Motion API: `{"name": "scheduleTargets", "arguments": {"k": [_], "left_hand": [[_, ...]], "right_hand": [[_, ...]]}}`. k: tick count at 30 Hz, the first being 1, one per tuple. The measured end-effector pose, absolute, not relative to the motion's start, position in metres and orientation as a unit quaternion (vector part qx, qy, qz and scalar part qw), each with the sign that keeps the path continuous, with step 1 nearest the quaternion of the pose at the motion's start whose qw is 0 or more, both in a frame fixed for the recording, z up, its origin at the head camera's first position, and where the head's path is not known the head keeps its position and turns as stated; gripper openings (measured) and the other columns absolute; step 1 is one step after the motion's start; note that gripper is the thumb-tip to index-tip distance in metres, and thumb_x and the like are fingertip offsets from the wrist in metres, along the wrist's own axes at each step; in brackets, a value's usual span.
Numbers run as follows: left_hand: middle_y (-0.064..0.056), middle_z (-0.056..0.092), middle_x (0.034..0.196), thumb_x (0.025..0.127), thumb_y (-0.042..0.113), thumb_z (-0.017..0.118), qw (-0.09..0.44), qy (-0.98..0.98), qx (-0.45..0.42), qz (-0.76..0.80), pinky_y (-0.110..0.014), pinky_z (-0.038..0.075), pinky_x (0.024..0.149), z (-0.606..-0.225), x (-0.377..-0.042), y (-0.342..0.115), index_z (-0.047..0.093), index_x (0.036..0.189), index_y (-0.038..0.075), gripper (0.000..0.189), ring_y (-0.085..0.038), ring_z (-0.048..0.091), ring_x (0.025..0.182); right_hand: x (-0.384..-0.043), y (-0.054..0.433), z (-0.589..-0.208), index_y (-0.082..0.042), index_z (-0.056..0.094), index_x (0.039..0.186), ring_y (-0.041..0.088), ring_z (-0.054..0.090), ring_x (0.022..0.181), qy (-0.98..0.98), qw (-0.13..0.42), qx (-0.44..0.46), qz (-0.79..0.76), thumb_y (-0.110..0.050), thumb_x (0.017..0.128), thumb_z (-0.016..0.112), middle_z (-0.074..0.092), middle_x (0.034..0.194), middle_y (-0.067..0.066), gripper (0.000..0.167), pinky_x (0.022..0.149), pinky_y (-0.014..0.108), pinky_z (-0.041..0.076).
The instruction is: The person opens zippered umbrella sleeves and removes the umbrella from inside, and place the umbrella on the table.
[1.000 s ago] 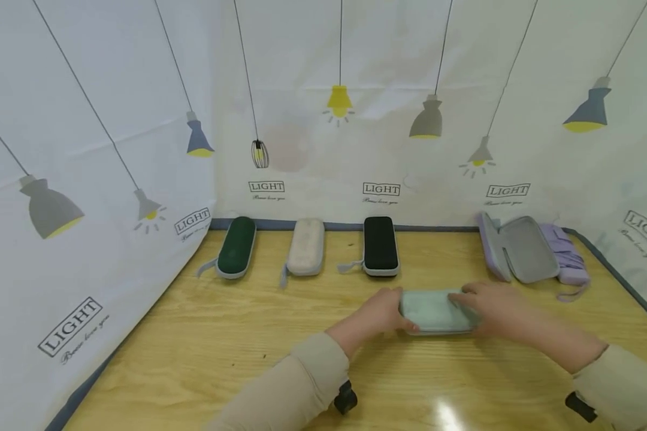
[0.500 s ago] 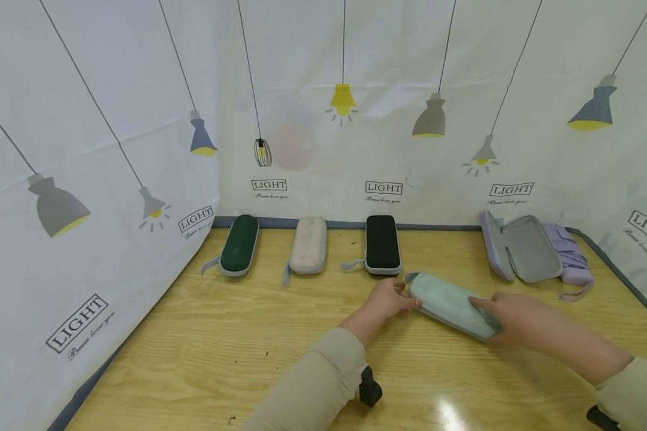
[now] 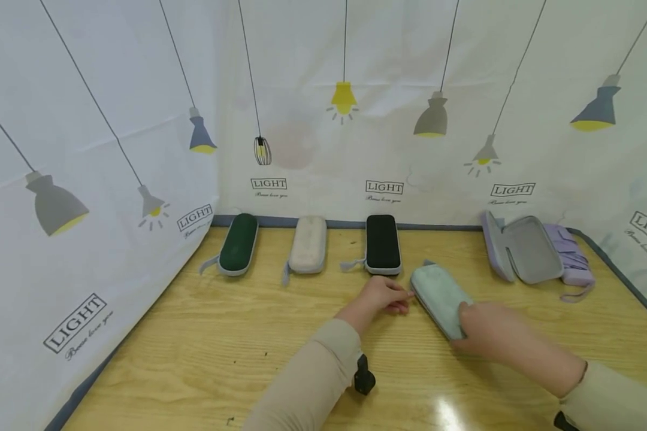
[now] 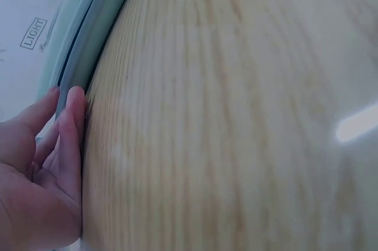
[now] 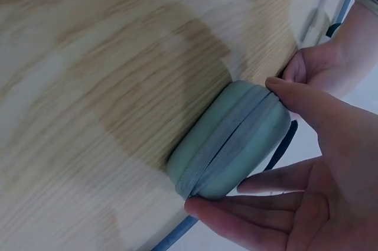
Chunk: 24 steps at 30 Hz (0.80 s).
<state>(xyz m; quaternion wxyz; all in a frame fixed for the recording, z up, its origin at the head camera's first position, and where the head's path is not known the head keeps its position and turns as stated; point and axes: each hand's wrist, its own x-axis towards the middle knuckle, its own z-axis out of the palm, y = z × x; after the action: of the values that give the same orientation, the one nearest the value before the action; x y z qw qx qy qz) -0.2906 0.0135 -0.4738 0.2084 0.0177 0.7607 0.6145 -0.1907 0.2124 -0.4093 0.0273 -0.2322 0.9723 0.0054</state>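
Note:
A mint-green zip case lies slanted on the table with its far end pointing up and left. My right hand grips its near end, thumb on one side and fingers on the other. In the right wrist view the thumb and fingertips span the end of the case, where a grey zip runs across. My left hand rests low at the table, fingertips right at the case's left edge. The left wrist view shows those fingers fairly straight beside the zip of the case.
Along the back stand a dark green case, an off-white case and a black case, each with a strap. At the back right, an opened purple case shows its grey lining, next to a purple strapped item.
The mint-green case, first lying crosswise between both hands, has turned so its left end swings away and its right end comes nearer. The left hand has loosened from it; the right still grips.

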Motion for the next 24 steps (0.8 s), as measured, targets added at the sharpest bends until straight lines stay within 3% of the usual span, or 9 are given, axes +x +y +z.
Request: {"name": "scheduleTargets", "arguments": {"k": [4, 11, 13, 17, 22, 24], "left_hand": [[-0.007, 0.068, 0.068, 0.091, 0.011, 0.070, 0.229, 0.766, 0.043, 0.600, -0.017, 0.047, 0.049, -0.471, -0.290, 0.010, 0.075, 0.092, -0.002, 0.014, -0.007, 0.059, 0.052], [-0.009, 0.069, 0.069, 0.090, 0.009, 0.071, 0.238, 0.769, 0.062, 0.590, -0.020, 0.050, 0.052, -0.471, -0.288, 0.005, 0.074, 0.095, -0.002, 0.012, -0.009, 0.061, 0.054], [-0.010, 0.070, 0.070, 0.090, 0.010, 0.071, 0.239, 0.768, 0.064, 0.591, -0.020, 0.050, 0.053, -0.472, -0.288, 0.005, 0.074, 0.096, -0.002, 0.013, -0.009, 0.062, 0.054], [-0.011, 0.070, 0.071, 0.091, 0.010, 0.069, 0.243, 0.764, 0.067, 0.594, -0.021, 0.051, 0.053, -0.471, -0.288, 0.005, 0.074, 0.097, -0.003, 0.015, -0.009, 0.062, 0.054], [-0.011, 0.070, 0.071, 0.090, 0.012, 0.071, 0.237, 0.765, 0.050, 0.597, -0.022, 0.052, 0.054, -0.471, -0.288, 0.008, 0.075, 0.095, -0.002, 0.015, -0.010, 0.062, 0.054], [-0.010, 0.070, 0.069, 0.089, 0.012, 0.073, 0.229, 0.768, 0.046, 0.596, -0.023, 0.053, 0.053, -0.471, -0.288, 0.010, 0.075, 0.093, -0.001, 0.014, -0.011, 0.062, 0.053]], "right_hand": [[-0.191, 0.199, -0.411, -0.003, 0.052, 0.074, 0.013, 0.043, 0.048, 0.975, 0.017, -0.222, -0.008, -0.039, 0.079, 0.079, 0.043, 0.060, -0.001, 0.045, 0.044, 0.032, 0.040], [-0.189, 0.180, -0.411, -0.008, 0.050, 0.068, 0.014, 0.042, 0.047, 0.977, 0.014, -0.212, -0.028, -0.037, 0.084, 0.074, 0.043, 0.057, -0.001, 0.041, 0.043, 0.030, 0.036], [-0.189, 0.176, -0.409, -0.001, 0.056, 0.074, 0.015, 0.045, 0.047, 0.978, 0.011, -0.208, -0.027, -0.039, 0.084, 0.074, 0.048, 0.059, 0.002, 0.043, 0.043, 0.032, 0.039], [-0.190, 0.173, -0.405, 0.018, 0.059, 0.103, 0.019, 0.055, 0.052, 0.980, 0.009, -0.197, -0.013, -0.045, 0.085, 0.072, 0.060, 0.069, 0.012, 0.067, 0.047, 0.037, 0.048], [-0.194, 0.176, -0.399, 0.020, 0.050, 0.125, 0.022, 0.059, 0.059, 0.985, 0.054, -0.162, -0.031, -0.054, 0.086, 0.067, 0.066, 0.086, 0.023, 0.086, 0.050, 0.039, 0.050], [-0.195, 0.179, -0.395, 0.018, 0.047, 0.130, 0.020, 0.057, 0.058, 0.986, 0.073, -0.145, -0.039, -0.057, 0.087, 0.064, 0.066, 0.085, 0.021, 0.088, 0.048, 0.037, 0.047]]}}
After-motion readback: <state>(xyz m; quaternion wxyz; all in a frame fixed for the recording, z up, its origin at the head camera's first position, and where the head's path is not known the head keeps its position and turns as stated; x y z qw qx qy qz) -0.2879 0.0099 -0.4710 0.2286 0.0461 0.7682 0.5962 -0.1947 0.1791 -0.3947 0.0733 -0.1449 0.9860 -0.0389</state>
